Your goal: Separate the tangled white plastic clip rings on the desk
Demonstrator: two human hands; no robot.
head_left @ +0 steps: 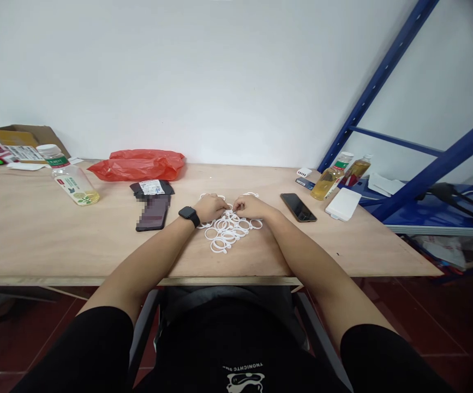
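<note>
Several white plastic rings with small tabs, like curtain rings [219,244], lie in a loose heap on the wooden table in front of me. My left hand [210,208], with a black watch at its wrist, rests over the heap's left side. Its fingers are closed at a white ring near the top of the heap. From the right, my right hand [249,207] meets it, thumb and fingertips pinched on a ring there. The fingertips of both hands nearly touch. Some rings are partly hidden under the hands, and a few show behind them.
On the left are a tilted bottle [72,183], an opened cardboard box [27,139], a red plastic bag [138,165] and a black package [152,188] above a dark, partly blurred item [154,213]. A phone [298,207], white case [343,204], drink bottle [329,180] and blue rack [377,71] are right.
</note>
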